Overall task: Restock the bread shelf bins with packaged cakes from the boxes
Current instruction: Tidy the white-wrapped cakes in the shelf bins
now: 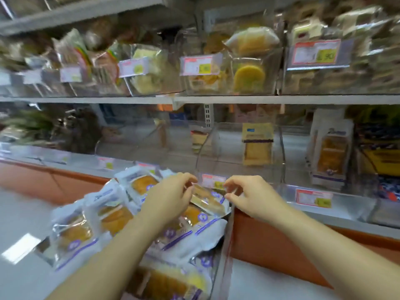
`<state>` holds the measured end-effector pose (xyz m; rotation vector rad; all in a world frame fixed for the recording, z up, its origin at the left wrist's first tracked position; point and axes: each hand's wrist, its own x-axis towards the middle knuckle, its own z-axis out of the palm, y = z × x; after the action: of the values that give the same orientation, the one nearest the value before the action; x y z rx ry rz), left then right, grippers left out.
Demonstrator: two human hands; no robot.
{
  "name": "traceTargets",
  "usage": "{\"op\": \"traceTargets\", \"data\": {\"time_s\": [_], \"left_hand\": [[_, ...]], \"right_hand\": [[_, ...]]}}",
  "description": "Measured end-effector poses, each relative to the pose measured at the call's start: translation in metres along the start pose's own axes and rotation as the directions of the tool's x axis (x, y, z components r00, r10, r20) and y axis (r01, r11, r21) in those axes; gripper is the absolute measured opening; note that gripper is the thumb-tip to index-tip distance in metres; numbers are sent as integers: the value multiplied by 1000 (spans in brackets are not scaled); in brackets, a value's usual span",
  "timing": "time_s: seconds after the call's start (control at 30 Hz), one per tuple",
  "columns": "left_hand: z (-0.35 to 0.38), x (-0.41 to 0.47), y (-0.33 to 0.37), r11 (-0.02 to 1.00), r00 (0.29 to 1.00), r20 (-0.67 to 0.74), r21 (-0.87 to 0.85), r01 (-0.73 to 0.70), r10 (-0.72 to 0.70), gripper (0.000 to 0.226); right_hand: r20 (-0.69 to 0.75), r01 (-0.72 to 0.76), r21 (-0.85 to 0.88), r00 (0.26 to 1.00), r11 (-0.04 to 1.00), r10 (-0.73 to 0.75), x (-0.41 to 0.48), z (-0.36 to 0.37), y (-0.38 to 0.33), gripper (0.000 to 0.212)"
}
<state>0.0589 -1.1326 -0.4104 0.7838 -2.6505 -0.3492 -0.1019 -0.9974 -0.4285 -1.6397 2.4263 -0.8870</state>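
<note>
Hands (171, 197) (245, 199) pinch cake packet (207, 200); price label (213, 180) blurred.

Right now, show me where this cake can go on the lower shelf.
The clear bin straight ahead is mostly bare, with one yellow package standing at its back. The bin left of it also looks open. The upper shelf bins are packed, and so is the box of cakes.

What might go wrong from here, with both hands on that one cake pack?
The left hand and right hand pinch the cake pack only by its edges, so the slick wrapper might slip. The pile of packs underneath is heaped and tilted; a forearm brushing it may spill some. The yellow pack standing in the clear bin could get knocked over.
</note>
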Motion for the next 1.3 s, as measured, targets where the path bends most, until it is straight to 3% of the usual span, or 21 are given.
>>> {"op": "traceTargets", "data": {"time_s": [0.2, 0.33, 0.4, 0.63, 0.73, 0.8, 0.83, 0.93, 1.0, 1.1, 1.2, 1.3], "left_hand": [[-15, -40, -61, 988, 990, 13, 69, 139, -140, 26], [-17, -43, -64, 979, 989, 68, 171, 115, -129, 30], [-18, -42, -59, 977, 992, 54, 186, 105, -117, 30], [-21, -40, -50, 979, 989, 66, 165, 122, -134, 29], [-23, -37, -46, 981, 975, 111, 5, 194, -193, 35], [-26, -34, -40, 934, 964, 126, -246, 258, -233, 46], [-29, -32, -36, 866, 955, 148, -402, 297, -259, 52], [-34, -27, -29, 499, 929, 185, -801, 331, -320, 57], [-37, -25, -33, 421, 920, 99, -867, 266, -379, 49], [-45, -23, -43, 426, 884, -92, -895, 128, -459, 49], [-59, -25, -55, 566, 823, -288, -823, 48, -489, 40], [-68, -29, -70, 638, 795, -351, -768, 59, -495, 39]], "right_hand": [[200, -22, -93, 979, 995, 41, 28, 55, -25, 40], [314, -25, -197, 946, 980, 87, 41, 69, -22, 40], [277, -25, -222, 957, 975, 88, 44, 71, -19, 42], [73, -3, -244, 997, 970, 21, 43, 67, -17, 17], [-63, 4, -135, 998, 991, -13, 37, 57, -23, 15], [-164, 61, -64, 984, 996, -70, 33, 49, -39, 13], [-193, 98, -36, 976, 995, -103, 32, 46, -49, 13], [-228, 202, 58, 956, 978, -184, 33, 44, -80, 15], [-249, 269, 141, 941, 953, -228, 37, 45, -97, 10], [-206, 362, 172, 923, 916, -325, 44, 47, -118, 17], [-78, 408, 258, 912, 876, -401, 53, 55, -134, 26], [-90, 403, 399, 911, 824, -402, 64, 63, -138, 24]]}}
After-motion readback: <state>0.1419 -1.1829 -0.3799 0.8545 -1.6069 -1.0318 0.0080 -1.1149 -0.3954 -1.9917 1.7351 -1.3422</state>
